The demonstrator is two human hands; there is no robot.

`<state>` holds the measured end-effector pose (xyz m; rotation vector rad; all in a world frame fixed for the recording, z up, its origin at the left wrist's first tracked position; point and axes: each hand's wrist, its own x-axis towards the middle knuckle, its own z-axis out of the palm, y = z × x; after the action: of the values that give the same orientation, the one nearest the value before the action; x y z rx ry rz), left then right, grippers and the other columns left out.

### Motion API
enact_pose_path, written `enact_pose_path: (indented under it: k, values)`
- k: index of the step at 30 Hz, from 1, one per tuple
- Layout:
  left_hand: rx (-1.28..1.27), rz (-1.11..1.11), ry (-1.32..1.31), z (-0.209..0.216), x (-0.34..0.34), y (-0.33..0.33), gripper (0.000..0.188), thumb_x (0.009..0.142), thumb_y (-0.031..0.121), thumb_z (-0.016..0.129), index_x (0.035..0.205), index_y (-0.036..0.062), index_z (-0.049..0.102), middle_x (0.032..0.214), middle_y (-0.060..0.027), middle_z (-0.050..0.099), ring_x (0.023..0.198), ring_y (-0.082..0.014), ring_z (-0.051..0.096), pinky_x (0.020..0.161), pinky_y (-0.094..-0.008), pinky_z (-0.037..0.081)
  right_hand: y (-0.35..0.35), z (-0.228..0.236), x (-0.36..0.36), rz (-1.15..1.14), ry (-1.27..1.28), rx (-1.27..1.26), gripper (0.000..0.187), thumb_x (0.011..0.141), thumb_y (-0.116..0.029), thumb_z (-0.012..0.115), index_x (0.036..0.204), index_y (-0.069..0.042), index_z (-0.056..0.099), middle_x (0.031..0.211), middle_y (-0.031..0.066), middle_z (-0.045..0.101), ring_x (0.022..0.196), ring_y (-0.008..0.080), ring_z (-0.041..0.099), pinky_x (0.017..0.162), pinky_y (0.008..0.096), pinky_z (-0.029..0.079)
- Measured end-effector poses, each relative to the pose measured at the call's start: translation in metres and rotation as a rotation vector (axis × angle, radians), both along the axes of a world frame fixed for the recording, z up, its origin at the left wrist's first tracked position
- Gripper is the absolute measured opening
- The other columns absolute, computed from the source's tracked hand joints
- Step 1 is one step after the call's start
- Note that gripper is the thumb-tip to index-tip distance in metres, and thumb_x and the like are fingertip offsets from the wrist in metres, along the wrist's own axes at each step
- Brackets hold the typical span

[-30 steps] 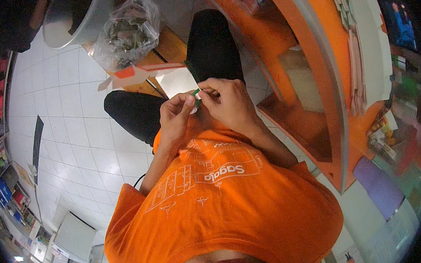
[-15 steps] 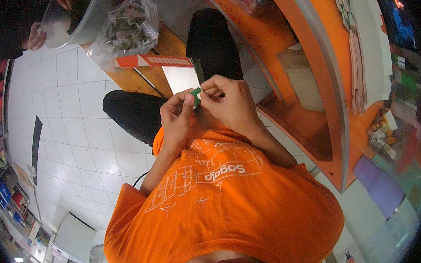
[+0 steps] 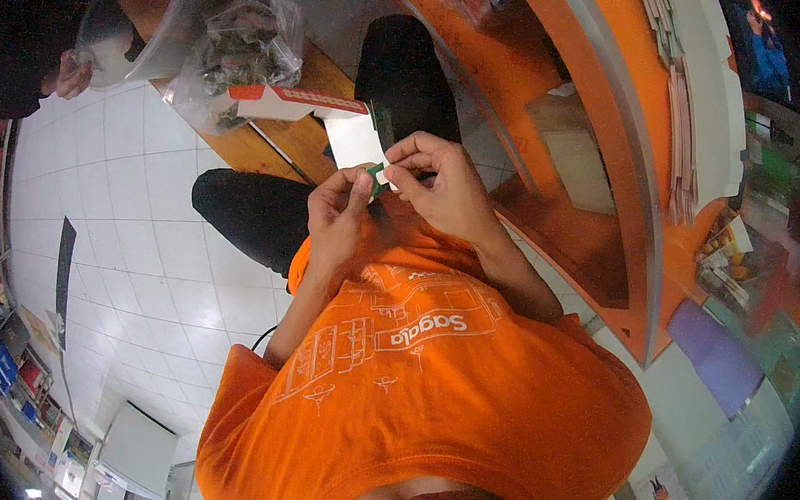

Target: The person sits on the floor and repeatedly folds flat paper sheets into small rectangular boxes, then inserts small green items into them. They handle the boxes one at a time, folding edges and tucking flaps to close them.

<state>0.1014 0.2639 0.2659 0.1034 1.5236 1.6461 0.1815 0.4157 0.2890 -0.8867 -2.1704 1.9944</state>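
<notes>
A small green piece with a white patch point(image 3: 375, 179) is pinched between the thumb and fingers of my left hand point(image 3: 336, 205). My right hand point(image 3: 438, 183) has its thumb and forefinger closed at the upper right edge of that piece, at a pale bit too small to make out. Both hands meet above my lap. Just beyond them lies a carton with a white inside and a red-and-white flap point(image 3: 299, 99), on a wooden bench point(image 3: 225, 150) between my knees.
A clear plastic bag with dark greenish contents point(image 3: 247, 50) lies past the carton. At the far left, another person's hands point(image 3: 74, 74) are at a translucent bucket point(image 3: 115, 54). An orange counter with shelves point(image 3: 567, 160) curves along my right. Pale tiles point(image 3: 138, 229) cover the floor.
My right hand has shifted slightly, with its fingertips still at the green piece. The carton sits a little farther right in view. The other person's arm reaches deeper into the bucket.
</notes>
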Motion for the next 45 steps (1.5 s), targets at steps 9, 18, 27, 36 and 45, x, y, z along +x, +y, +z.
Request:
enact_pose_path:
  k: [9,18,27,36,45]
  values:
    - [0.0,-0.048,0.017,-0.005,0.002,-0.002,0.023,0.101,0.021,0.058,0.108,0.001,0.068,0.097,0.0006,0.067,0.087,-0.0057,0.056,0.078,-0.0212,0.043,0.003,0.015,-0.004,0.039,-0.066,0.07,0.016,0.083,-0.003,0.074,0.089,0.002,0.06,0.082,0.0061,0.069,0.074,0.0076,0.065,0.064,0.0229,0.052]
    - [0.027,-0.028,0.055,-0.007,0.005,-0.001,0.026,0.101,0.022,0.059,0.11,-0.0005,0.067,0.098,-0.0013,0.068,0.09,-0.0081,0.058,0.083,-0.0228,0.044,0.008,-0.014,0.004,0.011,-0.014,-0.091,0.025,0.082,-0.002,0.073,0.077,-0.004,0.049,0.072,-0.0017,0.059,0.07,0.0018,0.054,0.059,0.021,0.046]
    - [0.02,0.017,-0.035,-0.004,0.008,0.004,0.024,0.099,0.019,0.06,0.105,-0.0034,0.066,0.098,-0.0033,0.068,0.087,-0.0084,0.058,0.082,-0.0241,0.047,-0.008,0.012,0.0,-0.093,-0.079,0.255,0.032,0.077,-0.002,0.074,0.07,-0.005,0.043,0.06,0.0012,0.051,0.06,0.0028,0.045,0.054,0.0229,0.041]
    - [0.029,0.012,-0.015,-0.004,0.006,0.006,0.022,0.1,0.017,0.06,0.106,-0.0032,0.067,0.097,-0.0035,0.068,0.087,-0.0083,0.059,0.082,-0.0235,0.047,-0.006,0.011,0.001,-0.035,-0.132,0.309,0.034,0.077,-0.003,0.075,0.069,-0.005,0.043,0.06,0.0035,0.057,0.06,0.0039,0.05,0.054,0.0258,0.044]
    - [0.171,0.131,-0.098,-0.01,0.004,0.004,0.023,0.098,0.007,0.059,0.119,-0.0012,0.057,0.101,-0.006,0.068,0.095,-0.0109,0.062,0.084,-0.0232,0.048,-0.008,0.022,-0.005,-0.121,-0.118,0.164,0.037,0.078,-0.005,0.079,0.07,-0.005,0.043,0.065,0.0029,0.059,0.072,0.0045,0.061,0.06,0.0244,0.048]
